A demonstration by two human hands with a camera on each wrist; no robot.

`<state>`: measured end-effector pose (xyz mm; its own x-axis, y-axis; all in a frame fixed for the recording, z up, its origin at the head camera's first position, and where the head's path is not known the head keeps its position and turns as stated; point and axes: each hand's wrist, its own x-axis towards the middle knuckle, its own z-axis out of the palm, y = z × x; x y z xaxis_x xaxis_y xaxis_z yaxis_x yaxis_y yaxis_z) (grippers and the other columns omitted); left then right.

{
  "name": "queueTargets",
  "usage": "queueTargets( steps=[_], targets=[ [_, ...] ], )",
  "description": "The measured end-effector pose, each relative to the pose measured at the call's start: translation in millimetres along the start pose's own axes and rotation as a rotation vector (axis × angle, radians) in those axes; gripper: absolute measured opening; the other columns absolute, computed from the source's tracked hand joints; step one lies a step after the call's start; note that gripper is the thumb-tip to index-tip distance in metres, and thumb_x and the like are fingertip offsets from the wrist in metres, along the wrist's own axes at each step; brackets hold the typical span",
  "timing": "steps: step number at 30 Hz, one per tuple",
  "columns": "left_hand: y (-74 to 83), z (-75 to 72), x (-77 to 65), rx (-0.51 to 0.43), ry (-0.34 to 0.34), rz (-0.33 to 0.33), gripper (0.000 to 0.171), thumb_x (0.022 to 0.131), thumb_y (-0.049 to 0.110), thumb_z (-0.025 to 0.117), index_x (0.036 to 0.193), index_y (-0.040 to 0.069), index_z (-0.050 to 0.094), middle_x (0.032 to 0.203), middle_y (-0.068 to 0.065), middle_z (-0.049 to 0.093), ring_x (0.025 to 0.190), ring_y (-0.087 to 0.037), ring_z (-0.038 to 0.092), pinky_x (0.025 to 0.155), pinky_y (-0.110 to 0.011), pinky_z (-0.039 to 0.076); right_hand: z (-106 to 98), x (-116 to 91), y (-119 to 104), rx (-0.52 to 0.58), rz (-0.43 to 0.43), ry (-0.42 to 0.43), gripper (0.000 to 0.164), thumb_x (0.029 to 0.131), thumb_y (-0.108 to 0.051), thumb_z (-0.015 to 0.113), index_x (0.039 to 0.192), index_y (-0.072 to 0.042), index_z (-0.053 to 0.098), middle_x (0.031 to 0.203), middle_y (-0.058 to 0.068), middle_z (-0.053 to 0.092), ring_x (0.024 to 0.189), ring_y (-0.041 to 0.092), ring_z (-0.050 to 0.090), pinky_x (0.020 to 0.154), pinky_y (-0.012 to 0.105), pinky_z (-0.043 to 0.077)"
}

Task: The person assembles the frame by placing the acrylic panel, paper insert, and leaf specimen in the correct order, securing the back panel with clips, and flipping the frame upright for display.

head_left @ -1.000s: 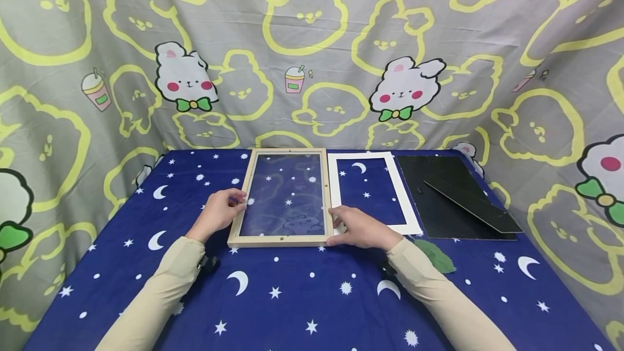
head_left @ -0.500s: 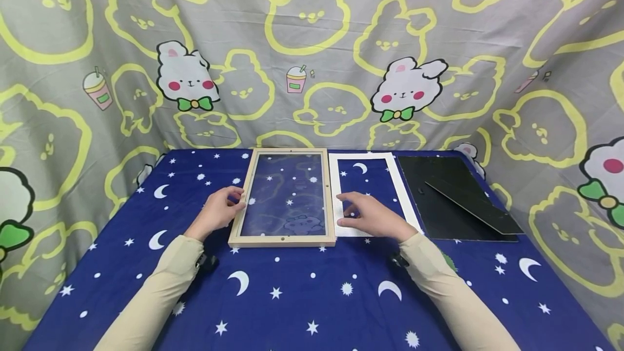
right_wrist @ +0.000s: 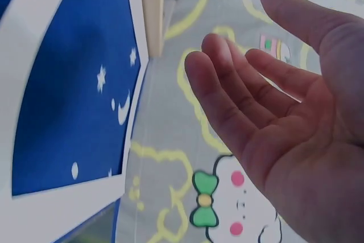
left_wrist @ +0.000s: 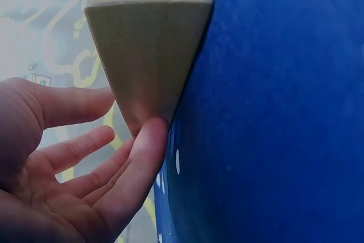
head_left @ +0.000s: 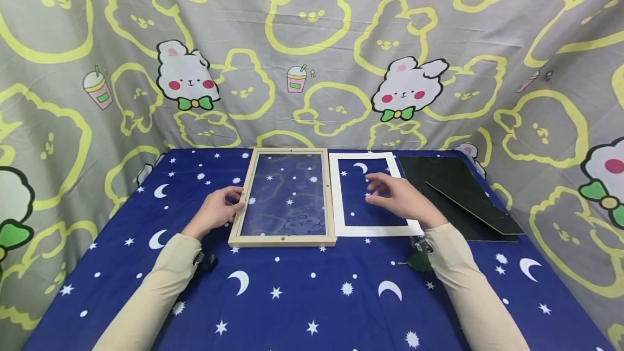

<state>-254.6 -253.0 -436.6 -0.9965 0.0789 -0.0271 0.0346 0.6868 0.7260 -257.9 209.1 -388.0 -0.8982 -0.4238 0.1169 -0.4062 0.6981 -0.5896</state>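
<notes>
A light wooden picture frame (head_left: 281,240) with a clear pane lies on the starry blue cloth. At its left side my left hand (head_left: 218,211) touches the outer edge with relaxed fingers; the left wrist view has a fingertip against the frame's side (left_wrist: 148,49) and the thumb tip close to its edge. My right hand (head_left: 402,197) hovers over the white mat (head_left: 375,231) to the right of the frame, fingers spread and holding nothing. In the right wrist view, that hand (right_wrist: 284,112) is apart from the mat (right_wrist: 23,83).
A black backing board (head_left: 439,169) with a slanted stand flap (head_left: 475,207) lies right of the mat. Under my right wrist is a green leaf (head_left: 419,262), partly covered. A patterned grey curtain (head_left: 322,26) hangs behind the table.
My right hand has let go of the frame's lower right side and moved right and up over the mat. My left hand has stayed at the frame's left edge.
</notes>
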Motion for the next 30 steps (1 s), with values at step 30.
queueTargets(
  steps=[30],
  targets=[
    [5.8, 0.3, -5.1, 0.059, -0.097, -0.019, 0.061, 0.096, 0.009, 0.07, 0.149, -0.006, 0.046, 0.123, -0.028, 0.067, 0.082, -0.021, 0.071, 0.062, -0.032, 0.06, -40, -24, 85, 0.035, 0.181, -0.028, 0.048, 0.099, -0.012, 0.067, 0.14, 0.008, 0.053, 0.119, 0.023, 0.066, 0.107, 0.033, 0.064, 0.088, 0.041, 0.056]
  ],
)
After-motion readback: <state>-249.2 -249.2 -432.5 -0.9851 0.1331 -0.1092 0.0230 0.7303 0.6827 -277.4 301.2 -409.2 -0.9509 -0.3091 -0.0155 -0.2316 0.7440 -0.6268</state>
